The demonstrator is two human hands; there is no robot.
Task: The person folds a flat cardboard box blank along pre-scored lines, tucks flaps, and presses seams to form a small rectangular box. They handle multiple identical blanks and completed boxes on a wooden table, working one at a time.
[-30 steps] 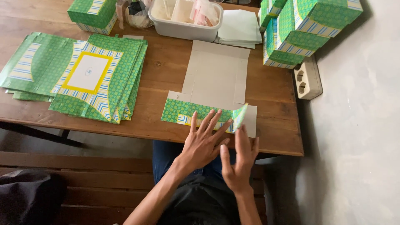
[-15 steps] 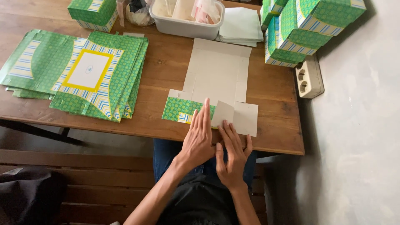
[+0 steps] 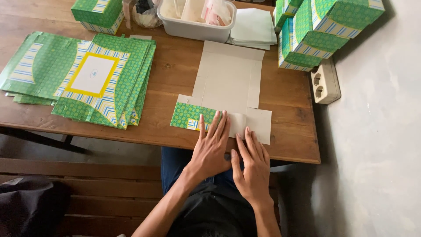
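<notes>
We press our left hand (image 3: 210, 151) and right hand (image 3: 252, 164) flat, each grip wide and holding nothing, on the folded cardboard sheet (image 3: 228, 87).

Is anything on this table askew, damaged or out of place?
Nothing stands out. Both hands, left and right, press flat on the cardboard box blank; the stack of green printed sheets is only loosely fanned.
</notes>
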